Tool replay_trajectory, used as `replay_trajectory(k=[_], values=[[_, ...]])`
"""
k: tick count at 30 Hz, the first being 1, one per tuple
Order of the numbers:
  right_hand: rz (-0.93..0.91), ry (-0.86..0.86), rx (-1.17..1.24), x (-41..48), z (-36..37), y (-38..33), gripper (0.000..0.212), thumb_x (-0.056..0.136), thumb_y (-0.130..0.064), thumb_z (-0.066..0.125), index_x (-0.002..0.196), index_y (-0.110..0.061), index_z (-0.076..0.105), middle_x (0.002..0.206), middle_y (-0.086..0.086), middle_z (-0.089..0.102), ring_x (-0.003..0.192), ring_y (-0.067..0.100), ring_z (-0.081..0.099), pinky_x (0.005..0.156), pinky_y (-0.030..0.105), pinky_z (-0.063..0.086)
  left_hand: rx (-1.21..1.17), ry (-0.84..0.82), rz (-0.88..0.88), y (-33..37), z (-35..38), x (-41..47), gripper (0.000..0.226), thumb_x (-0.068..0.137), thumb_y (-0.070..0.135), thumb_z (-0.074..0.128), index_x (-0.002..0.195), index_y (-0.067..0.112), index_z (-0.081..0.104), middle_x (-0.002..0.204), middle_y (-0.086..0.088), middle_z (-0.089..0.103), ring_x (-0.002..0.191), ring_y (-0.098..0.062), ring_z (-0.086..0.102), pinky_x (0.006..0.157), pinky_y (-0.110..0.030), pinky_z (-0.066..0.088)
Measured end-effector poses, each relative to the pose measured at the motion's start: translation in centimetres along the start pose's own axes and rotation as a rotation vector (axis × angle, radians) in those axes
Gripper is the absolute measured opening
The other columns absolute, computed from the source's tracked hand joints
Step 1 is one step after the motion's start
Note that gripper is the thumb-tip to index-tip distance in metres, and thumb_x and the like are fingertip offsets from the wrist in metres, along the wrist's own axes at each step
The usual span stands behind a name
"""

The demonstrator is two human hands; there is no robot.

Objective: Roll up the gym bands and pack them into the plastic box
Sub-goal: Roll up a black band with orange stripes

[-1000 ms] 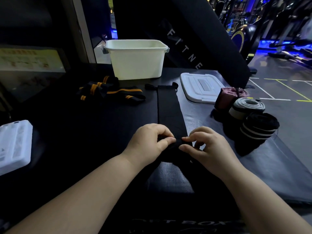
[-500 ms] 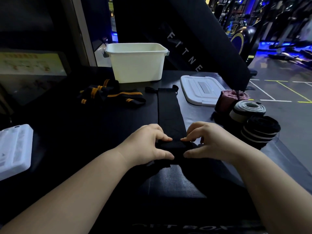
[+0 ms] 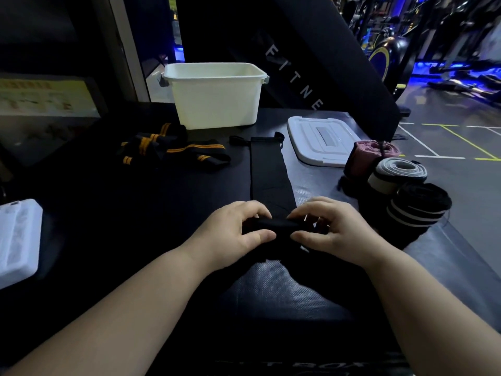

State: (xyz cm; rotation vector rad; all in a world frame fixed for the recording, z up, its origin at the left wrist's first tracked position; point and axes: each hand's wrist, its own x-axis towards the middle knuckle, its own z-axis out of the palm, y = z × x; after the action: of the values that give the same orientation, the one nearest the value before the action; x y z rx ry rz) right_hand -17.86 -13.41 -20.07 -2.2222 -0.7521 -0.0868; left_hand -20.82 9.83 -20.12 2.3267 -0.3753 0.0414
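A long black band [image 3: 267, 172] lies flat on the dark mat, running away from me toward the white plastic box [image 3: 215, 96]. Its near end is wound into a small roll. My left hand [image 3: 233, 234] pinches the roll's left end between thumb and fingers, and my right hand [image 3: 329, 232] pinches its right end. Three rolled bands stand at the right: a pink one [image 3: 368, 156], a grey and white one [image 3: 397, 173] and a black one with white stripes [image 3: 418, 208]. A loose black band with orange stripes [image 3: 173, 149] lies left of the box.
The box's white lid [image 3: 321, 141] lies flat right of the black band. Another white plastic piece [image 3: 17, 240] sits at the left edge. A slanted black panel [image 3: 325, 63] rises behind the mat, and the mat's right edge drops to the gym floor.
Both hands have moved forward along the black band, and the roll at its near end has grown a little thicker. The flat stretch is shorter.
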Motion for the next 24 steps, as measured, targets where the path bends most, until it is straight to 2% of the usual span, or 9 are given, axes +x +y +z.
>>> replay_trajectory(k=[2, 4, 7, 8, 10, 15, 17, 21, 24], values=[[-0.001, -0.027, -0.012, 0.0, -0.1, 0.1, 0.038, 0.065, -0.039, 0.084, 0.100, -0.029, 0.073, 0.092, -0.009, 0.064, 0.079, 0.014, 0.062, 0.067, 0.021, 0.049, 0.040, 0.054, 0.060, -0.2, 0.4, 0.0, 0.022, 0.081, 0.039, 0.074, 0.102, 0.032, 0.067, 0.102, 0.017, 0.054, 0.091, 0.007, 0.047, 0.078, -0.016, 0.039], [-0.019, -0.030, -0.032, 0.0, -0.1, 0.2, 0.040, 0.063, -0.035, 0.089, 0.100, -0.028, 0.074, 0.092, -0.008, 0.065, 0.078, 0.012, 0.062, 0.066, 0.018, 0.048, 0.070, 0.116, 0.096, -0.4, 0.7, 0.0, 0.024, 0.079, 0.039, 0.076, 0.100, 0.031, 0.070, 0.106, 0.019, 0.049, 0.102, 0.001, 0.045, 0.081, -0.012, 0.038], [-0.036, 0.001, -0.071, 0.1, 0.1, 0.3, 0.032, 0.066, -0.032, 0.088, 0.095, -0.028, 0.075, 0.088, -0.007, 0.065, 0.076, 0.011, 0.061, 0.064, 0.015, 0.046, 0.146, 0.080, 0.154, -0.4, 0.9, -0.2, 0.041, 0.078, 0.045, 0.074, 0.115, 0.030, 0.064, 0.112, 0.019, 0.049, 0.107, -0.002, 0.047, 0.094, -0.015, 0.038], [-0.029, 0.013, -0.075, 0.1, 0.1, 0.3, 0.030, 0.067, -0.036, 0.086, 0.094, -0.028, 0.075, 0.087, -0.007, 0.065, 0.076, 0.011, 0.061, 0.064, 0.016, 0.046, 0.168, 0.050, 0.162, -0.4, 0.9, -0.2, 0.050, 0.076, 0.047, 0.075, 0.121, 0.032, 0.060, 0.113, 0.019, 0.049, 0.109, -0.001, 0.046, 0.097, -0.014, 0.036], [-0.019, 0.032, -0.086, 0.1, 0.1, 0.3, 0.030, 0.067, -0.043, 0.080, 0.093, -0.027, 0.075, 0.087, -0.007, 0.065, 0.077, 0.011, 0.062, 0.065, 0.017, 0.047, 0.158, 0.042, 0.149, -0.2, 0.6, -0.3, 0.060, 0.073, 0.045, 0.079, 0.127, 0.035, 0.055, 0.111, 0.018, 0.052, 0.107, 0.002, 0.045, 0.095, -0.005, 0.030], [-0.031, 0.058, -0.138, 0.5, 0.3, 0.1, 0.027, 0.075, -0.046, 0.071, 0.088, -0.023, 0.074, 0.085, -0.008, 0.064, 0.075, 0.006, 0.059, 0.065, 0.013, 0.043, 0.093, 0.108, 0.070, 0.3, 0.2, 0.1, 0.027, 0.081, 0.035, 0.075, 0.107, 0.031, 0.067, 0.097, 0.015, 0.061, 0.093, 0.002, 0.053, 0.079, -0.002, 0.035], [-0.012, 0.065, -0.151, 0.7, 0.3, 0.0, 0.028, 0.076, -0.047, 0.068, 0.087, -0.022, 0.074, 0.085, -0.009, 0.064, 0.076, 0.001, 0.058, 0.066, 0.011, 0.041, 0.049, 0.109, 0.034, 0.3, 0.2, 0.3, 0.023, 0.082, 0.034, 0.074, 0.105, 0.031, 0.069, 0.095, 0.016, 0.061, 0.091, 0.003, 0.055, 0.076, -0.003, 0.038], [0.047, 0.080, -0.131, 1.0, 0.5, 0.0, 0.021, 0.082, -0.039, 0.074, 0.086, -0.019, 0.073, 0.082, -0.011, 0.063, 0.077, -0.003, 0.056, 0.068, 0.011, 0.041, -0.019, 0.089, -0.025, 0.2, 0.3, 0.9, 0.017, 0.084, 0.034, 0.072, 0.101, 0.033, 0.069, 0.093, 0.014, 0.064, 0.090, 0.000, 0.059, 0.083, -0.020, 0.048], [0.093, 0.076, -0.139, 1.2, 0.6, 0.0, 0.015, 0.086, -0.032, 0.071, 0.085, -0.017, 0.072, 0.076, -0.012, 0.060, 0.075, -0.004, 0.055, 0.067, 0.010, 0.038, -0.072, 0.106, -0.059, 0.0, 0.4, 1.1, 0.019, 0.085, 0.033, 0.071, 0.104, 0.032, 0.067, 0.090, 0.012, 0.066, 0.086, 0.000, 0.061, 0.079, -0.018, 0.049]])
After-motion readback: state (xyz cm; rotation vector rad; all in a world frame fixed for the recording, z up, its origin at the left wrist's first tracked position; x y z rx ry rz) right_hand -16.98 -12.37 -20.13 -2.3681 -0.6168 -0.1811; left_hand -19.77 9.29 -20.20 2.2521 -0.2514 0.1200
